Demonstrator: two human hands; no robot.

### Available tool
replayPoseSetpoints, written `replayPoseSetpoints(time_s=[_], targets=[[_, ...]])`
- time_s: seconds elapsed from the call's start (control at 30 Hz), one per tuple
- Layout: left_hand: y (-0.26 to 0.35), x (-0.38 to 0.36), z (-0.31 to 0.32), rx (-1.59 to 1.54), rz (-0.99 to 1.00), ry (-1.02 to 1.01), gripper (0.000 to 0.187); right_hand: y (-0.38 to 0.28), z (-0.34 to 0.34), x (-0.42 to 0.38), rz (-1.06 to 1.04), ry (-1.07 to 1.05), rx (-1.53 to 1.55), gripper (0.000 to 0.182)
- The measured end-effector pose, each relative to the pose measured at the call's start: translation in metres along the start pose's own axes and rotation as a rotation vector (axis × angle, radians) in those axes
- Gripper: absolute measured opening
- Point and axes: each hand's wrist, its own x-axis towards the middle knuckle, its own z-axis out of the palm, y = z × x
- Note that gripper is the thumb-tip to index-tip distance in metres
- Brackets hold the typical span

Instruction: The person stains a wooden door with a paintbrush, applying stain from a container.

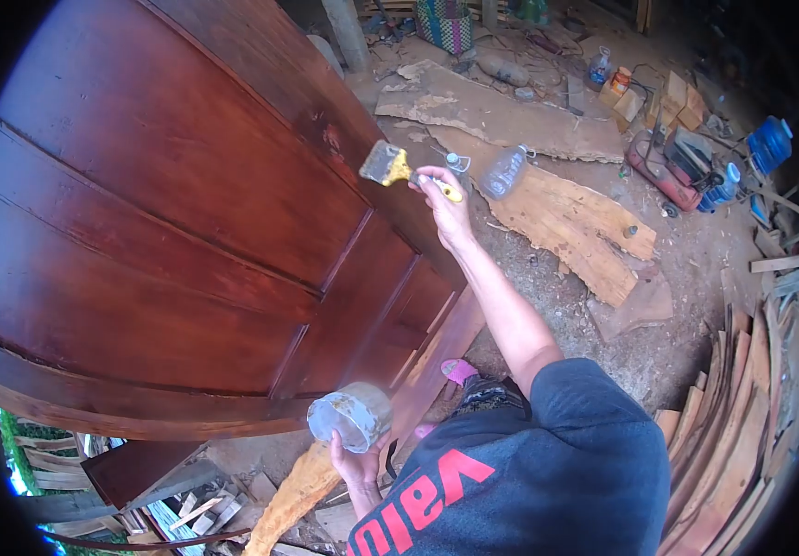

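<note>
A yellow-handled paint brush (pixel 398 167) is pinched in my right hand (pixel 446 206), its broad bristle end pointing left, in front of the edge of a large reddish-brown wooden panel (pixel 168 222). My left hand (pixel 355 463) holds a cloudy plastic tub (pixel 351 417) from below, its open mouth tilted toward me, near the panel's lower edge. Dark raised strips divide the panel, and its surface looks glossy. Whether the bristles touch the wood I cannot tell.
Rough wooden slabs (pixel 557 218) and a clear plastic jug (pixel 505 172) lie on the dirt floor beyond my right hand. A red compressor (pixel 664 171) and blue jugs (pixel 769 145) stand farther right. Curved boards (pixel 729 435) are stacked at lower right.
</note>
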Motion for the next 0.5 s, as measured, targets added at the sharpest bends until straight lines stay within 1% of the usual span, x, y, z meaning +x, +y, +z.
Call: replayPoseSetpoints(time_s=[0.03,0.07,0.1,0.13,0.17,0.2,0.27,0.33,0.37,0.4,0.47,0.5], targets=[[-0.001,-0.001,-0.002,0.003,-0.006,0.009,0.077,0.043,-0.039,-0.014,0.106,0.086,-0.016,0.017],[-0.001,-0.002,-0.005,0.007,-0.012,0.019,0.076,0.074,-0.074,-0.031,0.276,0.232,-0.144,0.016],[-0.002,-0.003,-0.007,0.007,-0.012,0.024,0.076,0.114,-0.11,-0.048,0.262,0.316,-0.229,0.014],[-0.003,-0.004,-0.008,0.012,-0.013,0.032,0.076,0.143,-0.142,-0.064,0.362,0.415,-0.37,0.01],[-0.003,-0.004,-0.009,0.016,-0.015,0.038,0.076,0.16,-0.166,-0.08,0.408,0.483,-0.413,0.007],[-0.003,-0.004,-0.01,0.019,-0.014,0.039,0.076,0.159,-0.173,-0.088,0.409,0.483,-0.411,0.007],[-0.003,-0.003,-0.01,0.013,-0.029,0.03,0.075,0.159,-0.18,-0.092,0.612,0.635,-0.692,0.006],[-0.003,-0.002,-0.006,0.013,-0.028,0.028,0.075,0.17,-0.174,-0.069,0.51,0.491,-0.608,0.008],[-0.003,-0.002,-0.003,0.014,-0.029,0.029,0.075,0.147,-0.148,-0.052,0.478,0.415,-0.425,0.01],[-0.002,0.0,0.0,0.012,-0.027,0.023,0.075,0.097,-0.101,-0.034,0.442,0.336,-0.244,0.012],[-0.002,0.002,0.007,0.024,-0.013,-0.011,0.076,0.005,-0.021,-0.002,0.329,0.124,-0.063,0.019],[-0.003,0.003,0.007,0.021,-0.013,-0.015,0.076,-0.04,0.012,0.006,0.225,-0.001,-0.01,0.022]])
